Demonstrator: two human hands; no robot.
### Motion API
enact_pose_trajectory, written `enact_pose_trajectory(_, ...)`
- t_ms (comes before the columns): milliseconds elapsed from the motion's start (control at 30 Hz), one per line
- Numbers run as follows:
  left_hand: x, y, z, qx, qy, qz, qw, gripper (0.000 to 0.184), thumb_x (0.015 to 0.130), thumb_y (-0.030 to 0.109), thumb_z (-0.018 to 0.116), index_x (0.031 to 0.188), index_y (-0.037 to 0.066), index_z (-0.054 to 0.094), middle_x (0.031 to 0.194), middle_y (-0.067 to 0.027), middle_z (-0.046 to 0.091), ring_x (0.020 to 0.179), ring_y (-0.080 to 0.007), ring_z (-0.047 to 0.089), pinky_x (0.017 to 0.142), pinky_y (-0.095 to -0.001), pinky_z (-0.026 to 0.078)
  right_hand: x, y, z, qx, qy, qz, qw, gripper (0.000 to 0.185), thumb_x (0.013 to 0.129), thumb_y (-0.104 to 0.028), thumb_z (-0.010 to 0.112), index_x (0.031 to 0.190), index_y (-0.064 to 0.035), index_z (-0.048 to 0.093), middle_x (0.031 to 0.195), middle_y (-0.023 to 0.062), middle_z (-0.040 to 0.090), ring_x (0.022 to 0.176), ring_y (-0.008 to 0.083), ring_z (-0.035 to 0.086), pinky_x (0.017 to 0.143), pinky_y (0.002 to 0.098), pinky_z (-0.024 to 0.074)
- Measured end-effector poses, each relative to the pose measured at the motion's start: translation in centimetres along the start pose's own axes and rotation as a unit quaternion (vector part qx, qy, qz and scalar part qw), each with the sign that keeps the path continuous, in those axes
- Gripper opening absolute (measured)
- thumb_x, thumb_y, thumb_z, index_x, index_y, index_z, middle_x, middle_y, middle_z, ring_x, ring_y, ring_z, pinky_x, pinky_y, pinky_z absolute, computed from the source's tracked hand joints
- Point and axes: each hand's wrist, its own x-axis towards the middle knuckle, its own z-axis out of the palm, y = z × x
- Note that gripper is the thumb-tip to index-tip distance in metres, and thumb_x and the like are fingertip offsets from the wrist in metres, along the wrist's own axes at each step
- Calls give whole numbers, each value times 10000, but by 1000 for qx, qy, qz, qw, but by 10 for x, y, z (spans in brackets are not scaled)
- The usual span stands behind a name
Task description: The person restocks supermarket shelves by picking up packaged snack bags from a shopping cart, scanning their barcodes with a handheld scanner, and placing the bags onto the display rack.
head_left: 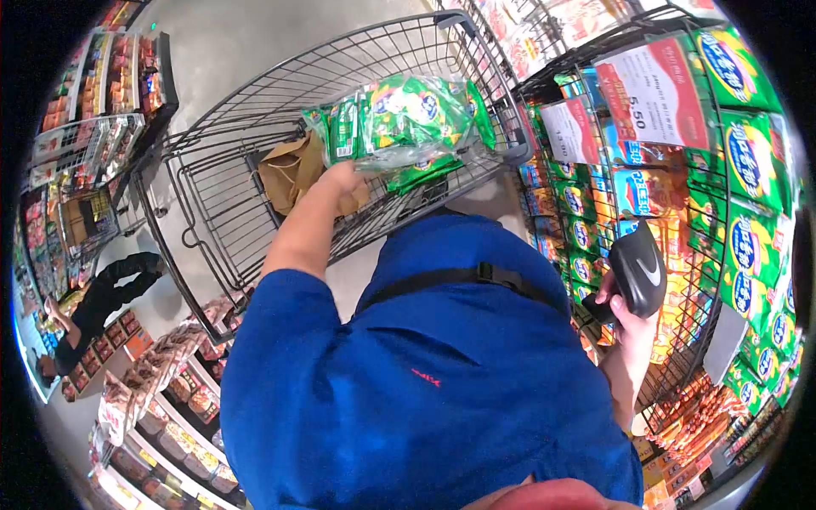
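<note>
My left hand (347, 185) reaches into a wire shopping cart and is closed at the near edge of a clear plastic bag (416, 119). Green snack packets fill the bag, and its film hides part of my fingers. Just left of that hand, a crumpled brown paper bag (289, 174) lies in the cart. Out to the right, my right hand (625, 310) is wrapped around the handle of a black barcode scanner (639, 270), held beside the shelf rack.
The shopping cart (255, 81) stands in front of my body. A wire rack (722, 255) with hanging green packets and red price signs (650, 93) runs close along the right. Shelves of goods (110, 76) line the left, where another person (102, 297) in dark clothes is present.
</note>
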Motion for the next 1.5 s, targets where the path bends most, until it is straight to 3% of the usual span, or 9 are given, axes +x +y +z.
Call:
enact_pose_trajectory(300, 74, 29, 61, -113, 141, 43, 983, 355, 859, 326, 536, 1092, 78, 636, 1039, -183, 652, 950, -327, 630, 841, -414, 492, 17, 2, 23, -89, 40, 61, 993, 778, 693, -155, 779, 1337, 11, 375, 1036, 144, 597, 706, 149, 548, 618, 271, 462)
enact_pose_trajectory(367, 77, 69, 54, -208, 209, 73, 953, 325, 845, 299, 572, 1064, 67, 635, 969, -174, 663, 911, -322, 637, 822, -413, 500, 20, -6, 29, -49, 36, 123, 991, 647, 701, -15, 762, 1266, 3, 447, 981, 91, 621, 852, 164, 604, 779, 292, 493)
enact_pose_trajectory(467, 99, 101, 53, -167, 41, 130, 977, 396, 819, 276, 582, 1163, 80, 594, 1093, -196, 620, 1049, -368, 575, 938, -410, 453, 11, 4, 21, -128, 76, 145, 978, 586, 700, -37, 779, 1206, -1, 485, 955, 70, 627, 841, 147, 603, 767, 285, 494)
enact_pose_trajectory(700, 110, 102, 113, 44, 96, 98, 990, 505, 810, 193, 610, 1295, 122, 489, 1262, -178, 538, 1177, -360, 504, 976, -415, 430, -1, 4, 23, -143, 145, 193, 960, 469, 691, -29, 780, 1104, -16, 560, 875, 49, 640, 799, 134, 609, 747, 280, 497)
enact_pose_trajectory(1067, 30, 96, 14, -160, 87, 188, 965, 382, 860, 182, 596, 1240, 147, 569, 1097, -210, 619, 1006, -353, 605, 871, -390, 474, -13, 17, 11, -105, 168, 145, 969, 554, 692, -57, 804, 1164, 0, 519, 890, 63, 641, 800, 140, 611, 721, 273, 501)
enact_pose_trajectory(1200, -14, 107, -39, -500, 42, 135, 855, 231, 853, 105, 664, 1074, 44, 647, 973, -18, 662, 869, -59, 572, 765, -249, 470, -3, 18, 15, -75, 118, 134, 981, 553, 682, -23, 791, 1167, -4, 527, 908, 57, 645, 817, 138, 610, 760, 275, 490)
enact_pose_trajectory(1433, -81, 182, -105, -860, -242, 265, 364, 424, 941, 214, 502, 1317, 29, 439, 1277, -155, 539, 1168, -307, 531, 1009, -465, 416, 5, 10, 21, -103, 49, 94, 989, 797, 603, -63, 850, 1293, -4, 455, 1194, 96, 586, 1082, 171, 556, 942, 325, 436)
enact_pose_trajectory(1467, -82, 191, -107, -856, -243, 276, 363, 424, 941, 214, 502, 1317, 29, 439, 1277, -155, 539, 1168, -307, 531, 1009, -465, 416, 7, 5, 23, -83, 37, 91, 992, 828, 594, -75, 859, 1307, -7, 443, 1212, 97, 577, 1104, 175, 548, 953, 331, 431)
enact_pose_trajectory(1500, -88, 205, -111, -850, -247, 298, 357, 412, 957, 232, 472, 1312, 26, 443, 1274, -154, 542, 1163, -306, 536, 1007, -465, 419, 9, 9, 23, -102, 15, 21, 994, 719, 665, -11, 797, 1286, 10, 435, 899, 122, 637, 779, 181, 633, 687, 306, 519)
